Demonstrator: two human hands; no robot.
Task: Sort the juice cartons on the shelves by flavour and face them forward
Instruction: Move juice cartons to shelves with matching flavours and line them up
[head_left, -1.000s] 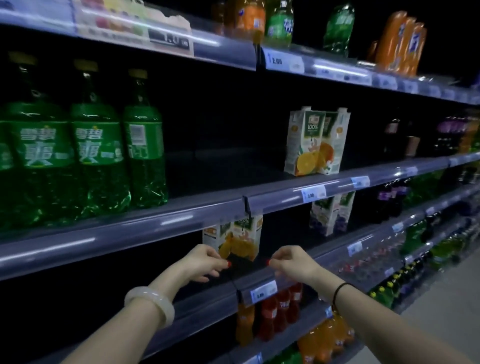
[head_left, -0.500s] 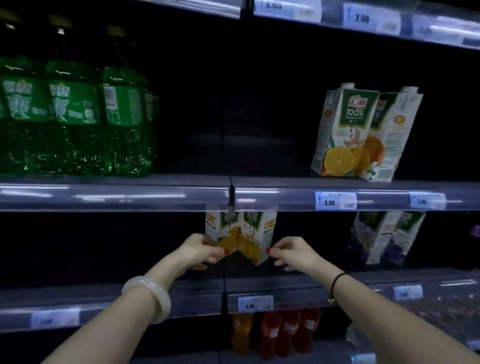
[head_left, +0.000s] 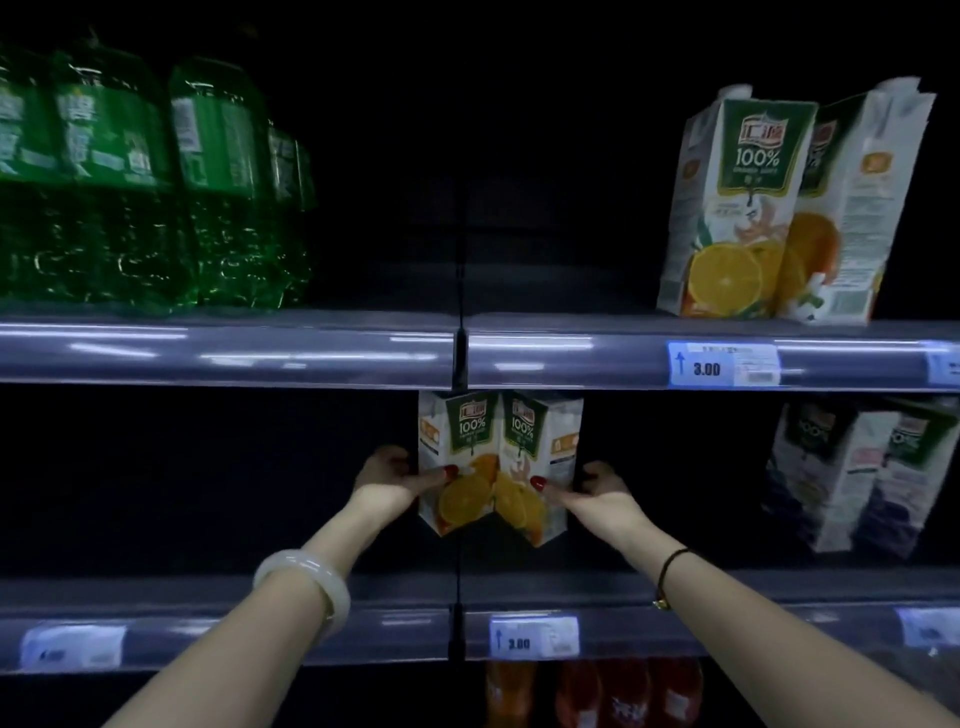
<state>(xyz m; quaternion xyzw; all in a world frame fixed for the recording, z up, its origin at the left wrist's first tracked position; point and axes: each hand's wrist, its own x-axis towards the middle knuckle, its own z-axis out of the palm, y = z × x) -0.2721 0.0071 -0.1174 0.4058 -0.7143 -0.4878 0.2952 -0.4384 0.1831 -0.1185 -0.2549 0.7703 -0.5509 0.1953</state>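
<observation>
Closer now than a moment before, we had both hands further round the two orange cartons (head_left: 498, 467) on the middle shelf (head_left: 597, 582): left hand (head_left: 387, 480) clamped on the left one, right hand (head_left: 597, 491) on the right. Green panels read "100%" over sliced oranges, fronts angled into a V. Price tags (head_left: 723, 364) read "3.00".

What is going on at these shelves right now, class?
A person is tidying juice cartons on a shop shelf. The left hand grips the left orange carton and the right hand grips the right orange carton on the middle shelf. The two are angled toward each other in a V, not yet facing forward. Two more orange cartons stand on the shelf above, and purple cartons sit to the right.
</observation>
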